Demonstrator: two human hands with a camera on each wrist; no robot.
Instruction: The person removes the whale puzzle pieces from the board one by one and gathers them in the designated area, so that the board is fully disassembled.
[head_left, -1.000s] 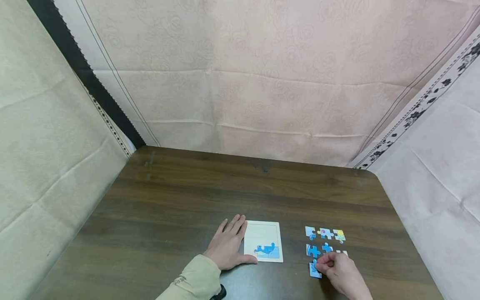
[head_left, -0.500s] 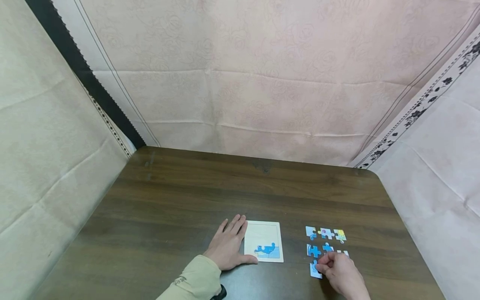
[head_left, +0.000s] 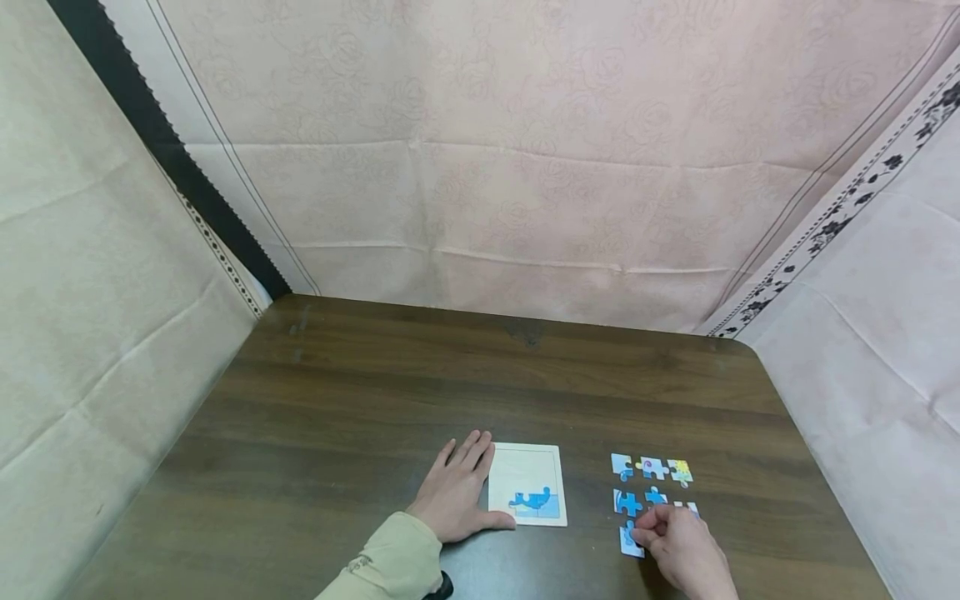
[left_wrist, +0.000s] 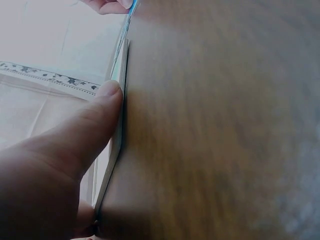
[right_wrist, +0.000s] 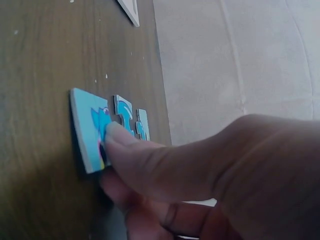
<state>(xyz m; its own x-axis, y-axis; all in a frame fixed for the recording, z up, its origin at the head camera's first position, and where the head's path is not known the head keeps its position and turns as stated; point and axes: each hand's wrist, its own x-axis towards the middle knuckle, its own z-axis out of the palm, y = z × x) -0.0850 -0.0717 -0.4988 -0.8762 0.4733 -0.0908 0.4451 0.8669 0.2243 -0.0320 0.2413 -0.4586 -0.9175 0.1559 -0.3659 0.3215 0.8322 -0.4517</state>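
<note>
A pale square puzzle board (head_left: 525, 471) lies on the table, with joined blue pieces (head_left: 536, 502) along its lower right part. My left hand (head_left: 453, 496) rests against the board's left side, fingers straight and spread. In the left wrist view its thumb (left_wrist: 100, 110) presses on the board's near edge. To the right, my right hand (head_left: 678, 542) pinches a blue jigsaw piece (right_wrist: 90, 135) between thumb and fingers. That piece, nearest the front of the loose group, shows a dark shadow along its edge in the right wrist view. The fingertips underneath are partly hidden.
Loose jigsaw pieces form a back row (head_left: 652, 467) and a middle row, where one piece (head_left: 627, 502) stands out and others are partly covered by my right hand. The brown wooden table (head_left: 360, 392) is bordered by pale patterned cloth (head_left: 525, 208).
</note>
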